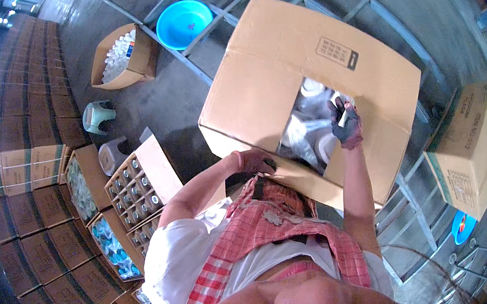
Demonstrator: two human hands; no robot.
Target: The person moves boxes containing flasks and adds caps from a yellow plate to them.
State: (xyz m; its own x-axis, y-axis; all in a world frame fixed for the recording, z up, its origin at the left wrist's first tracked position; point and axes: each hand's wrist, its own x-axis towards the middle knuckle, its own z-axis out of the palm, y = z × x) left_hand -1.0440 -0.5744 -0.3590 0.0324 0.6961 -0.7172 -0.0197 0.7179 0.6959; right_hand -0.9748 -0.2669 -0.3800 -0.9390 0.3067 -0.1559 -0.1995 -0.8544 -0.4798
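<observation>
Resting at the large cardboard carton's (256, 99) near edge: left hand (254, 162), fingers bent, grip unclear. Right hand (346, 126) over plastic-wrapped pieces (306, 132) inside, fingers curled by something pale; pinch cannot be told. Advisable: steady carton, draw film clear of edges. Obstruction: half-closed flaps narrow access. Nearby: blue basin (173, 29), green stool (99, 117), divided carton (159, 163).

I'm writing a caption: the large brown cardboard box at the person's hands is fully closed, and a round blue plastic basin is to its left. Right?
Not quite: in the head view, the large brown cardboard box is partly open, pale items showing through its top.
</observation>
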